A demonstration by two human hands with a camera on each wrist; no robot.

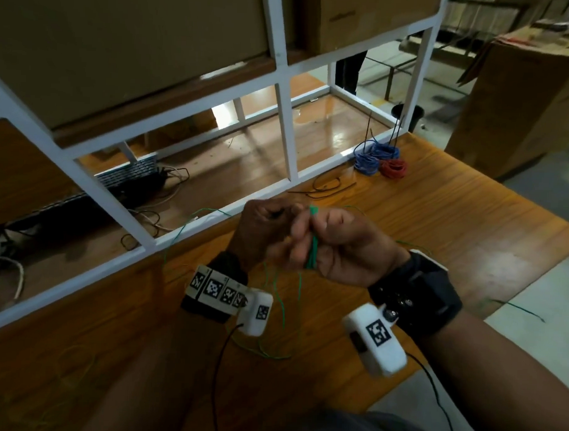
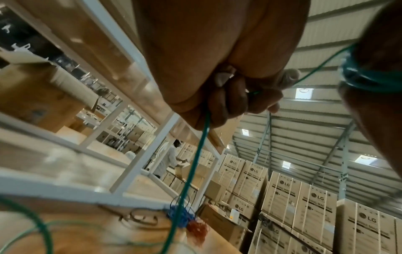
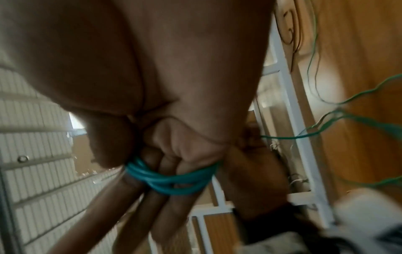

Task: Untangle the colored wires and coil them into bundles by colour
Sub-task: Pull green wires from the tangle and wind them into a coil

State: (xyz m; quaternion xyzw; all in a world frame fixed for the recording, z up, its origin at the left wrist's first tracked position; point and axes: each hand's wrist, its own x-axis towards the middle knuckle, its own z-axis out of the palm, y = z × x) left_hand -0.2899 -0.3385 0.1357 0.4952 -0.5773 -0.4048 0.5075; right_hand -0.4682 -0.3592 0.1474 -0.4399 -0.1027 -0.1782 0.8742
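A green wire coil [image 1: 312, 248] sits between my two hands, raised above the wooden table [image 1: 438, 220]. In the right wrist view the coil [image 3: 172, 180] is looped several times round the fingers of my right hand [image 3: 152, 171]. My right hand [image 1: 327, 239] holds that coil upright. To its left, my left hand [image 1: 286, 222] pinches the loose green strand [image 2: 195, 163] in curled fingers [image 2: 228, 103]. The strand's slack [image 1: 283, 299] hangs in loops down to the table. Two blue bundles [image 1: 374, 157] and a red bundle [image 1: 394, 167] lie coiled at the far edge.
A white metal frame [image 1: 289, 131] runs along the table's far side. A loose black wire [image 1: 329, 188] lies near it. A thin yellow wire [image 1: 61, 368] lies at the near left. A keyboard [image 1: 129, 177] and cables sit beyond the frame. The table ends at the right.
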